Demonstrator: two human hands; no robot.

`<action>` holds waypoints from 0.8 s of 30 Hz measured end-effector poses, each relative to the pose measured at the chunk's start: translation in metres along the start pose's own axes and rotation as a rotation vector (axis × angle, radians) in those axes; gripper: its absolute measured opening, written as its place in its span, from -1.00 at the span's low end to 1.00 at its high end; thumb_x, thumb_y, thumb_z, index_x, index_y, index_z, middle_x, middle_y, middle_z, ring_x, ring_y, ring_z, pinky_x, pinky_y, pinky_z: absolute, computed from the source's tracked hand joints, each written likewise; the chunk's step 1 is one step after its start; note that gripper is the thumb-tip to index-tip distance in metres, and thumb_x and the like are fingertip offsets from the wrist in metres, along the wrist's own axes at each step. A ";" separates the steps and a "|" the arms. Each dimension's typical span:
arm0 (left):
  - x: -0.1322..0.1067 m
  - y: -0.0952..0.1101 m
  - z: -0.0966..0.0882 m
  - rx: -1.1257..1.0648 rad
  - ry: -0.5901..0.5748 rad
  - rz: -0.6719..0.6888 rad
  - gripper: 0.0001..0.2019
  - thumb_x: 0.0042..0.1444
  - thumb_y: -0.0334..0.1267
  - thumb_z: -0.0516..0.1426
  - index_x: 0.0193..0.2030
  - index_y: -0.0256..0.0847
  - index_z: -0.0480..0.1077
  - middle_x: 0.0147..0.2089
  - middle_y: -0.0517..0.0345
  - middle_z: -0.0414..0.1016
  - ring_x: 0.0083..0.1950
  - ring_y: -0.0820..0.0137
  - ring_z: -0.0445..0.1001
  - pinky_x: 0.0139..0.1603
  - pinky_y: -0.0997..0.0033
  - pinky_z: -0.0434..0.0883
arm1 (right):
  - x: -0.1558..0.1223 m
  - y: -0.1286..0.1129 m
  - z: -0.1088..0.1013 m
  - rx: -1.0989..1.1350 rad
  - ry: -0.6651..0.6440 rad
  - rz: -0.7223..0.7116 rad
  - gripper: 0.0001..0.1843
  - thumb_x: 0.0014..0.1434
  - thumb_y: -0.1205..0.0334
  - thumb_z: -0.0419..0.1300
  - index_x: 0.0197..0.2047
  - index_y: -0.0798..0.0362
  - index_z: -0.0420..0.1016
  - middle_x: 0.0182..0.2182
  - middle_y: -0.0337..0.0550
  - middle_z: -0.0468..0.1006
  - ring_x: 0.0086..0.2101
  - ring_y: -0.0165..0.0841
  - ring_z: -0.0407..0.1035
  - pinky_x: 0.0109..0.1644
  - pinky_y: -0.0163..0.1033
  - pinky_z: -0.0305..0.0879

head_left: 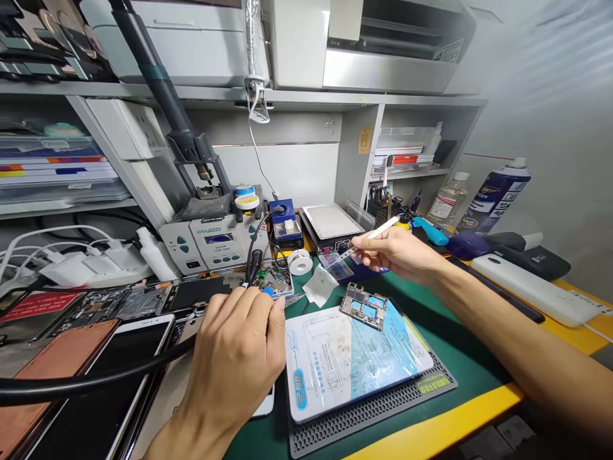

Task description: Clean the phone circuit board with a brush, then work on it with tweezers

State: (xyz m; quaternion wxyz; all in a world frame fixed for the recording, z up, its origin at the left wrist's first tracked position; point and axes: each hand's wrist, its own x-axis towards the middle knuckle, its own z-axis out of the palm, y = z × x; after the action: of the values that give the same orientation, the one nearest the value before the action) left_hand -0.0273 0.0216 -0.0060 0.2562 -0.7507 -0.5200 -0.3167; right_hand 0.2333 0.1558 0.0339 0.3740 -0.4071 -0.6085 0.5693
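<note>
My left hand (242,348) is at the lower middle, back upward and fingers curled down out of sight. What it grips, if anything, is hidden. A thick black cable (96,383) runs from the left edge to behind its wrist side, and a pointed metal tip (293,299) shows just beyond the fingers. My right hand (385,249) pinches slim white tweezers (383,227), their tips pointing left over a small clear bag (338,265) and a crumpled white wipe (320,285). A phone logic board (364,305) lies on a film-covered white-and-blue box (330,377), apart from both hands.
The box rests on a grey perforated mat (378,415). Phones and panels (90,396) cover the left side. Behind stand a hot-air station (215,243), a tray of small parts (275,281), a solder reel (300,262) and a heating plate (332,220). Bottles (447,198) stand at right.
</note>
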 end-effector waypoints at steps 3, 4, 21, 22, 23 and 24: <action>0.000 0.000 0.004 0.004 -0.009 0.004 -0.75 0.31 -0.37 0.06 -0.43 -0.15 0.18 -0.44 0.18 0.27 -0.38 0.31 0.22 -0.29 0.22 0.16 | 0.000 -0.003 -0.015 0.240 0.037 0.106 -0.84 0.05 0.28 0.44 -0.35 0.23 0.63 -0.37 -0.02 0.63 -0.54 -0.51 0.36 -0.57 -0.45 0.29; 0.000 0.000 0.005 0.009 -0.011 0.007 -0.75 0.31 -0.37 0.06 -0.43 -0.15 0.20 -0.44 0.18 0.28 -0.37 0.31 0.22 -0.29 0.22 0.16 | -0.001 -0.005 -0.019 0.286 0.055 0.133 -0.87 0.08 0.31 0.42 -0.35 0.23 0.63 -0.39 -0.03 0.62 -0.55 -0.53 0.35 -0.57 -0.46 0.31; 0.004 0.008 0.024 -0.211 -0.120 -0.120 -0.75 0.37 -0.21 0.04 -0.21 -0.12 0.56 -0.28 0.17 0.58 -0.25 0.38 0.51 -0.22 0.39 0.34 | -0.035 0.003 -0.105 0.520 0.265 0.028 -0.94 0.18 0.42 0.31 -0.35 0.19 0.59 -0.47 -0.12 0.56 -0.59 -0.55 0.36 -0.60 -0.54 0.35; 0.006 0.009 0.023 -0.242 -0.126 -0.150 -0.74 0.37 -0.19 0.04 -0.18 -0.11 0.57 -0.25 0.17 0.59 -0.23 0.39 0.52 -0.21 0.41 0.36 | -0.035 0.005 -0.105 0.535 0.266 0.035 -0.93 0.20 0.42 0.29 -0.35 0.20 0.59 -0.47 -0.11 0.56 -0.59 -0.55 0.36 -0.61 -0.54 0.34; 0.009 0.010 0.023 -0.270 -0.143 -0.181 -0.74 0.37 -0.17 0.04 -0.16 -0.10 0.58 -0.23 0.17 0.60 -0.22 0.39 0.54 -0.20 0.42 0.37 | -0.036 0.006 -0.105 0.547 0.266 0.039 -0.91 0.21 0.43 0.28 -0.35 0.20 0.59 -0.47 -0.11 0.56 -0.59 -0.56 0.35 -0.61 -0.54 0.33; 0.013 0.010 0.022 -0.291 -0.170 -0.209 -0.72 0.37 -0.14 0.04 -0.16 -0.09 0.58 -0.22 0.17 0.61 -0.22 0.39 0.54 -0.20 0.43 0.37 | -0.036 0.006 -0.104 0.556 0.264 0.039 -0.91 0.21 0.43 0.27 -0.35 0.21 0.58 -0.47 -0.11 0.56 -0.59 -0.56 0.35 -0.62 -0.54 0.32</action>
State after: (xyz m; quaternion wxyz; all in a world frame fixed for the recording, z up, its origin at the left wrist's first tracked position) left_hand -0.0097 0.0415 -0.0117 0.0658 -0.7459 -0.5635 -0.3489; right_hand 0.3438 0.1631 0.0354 0.5358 -0.3713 -0.3676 0.6633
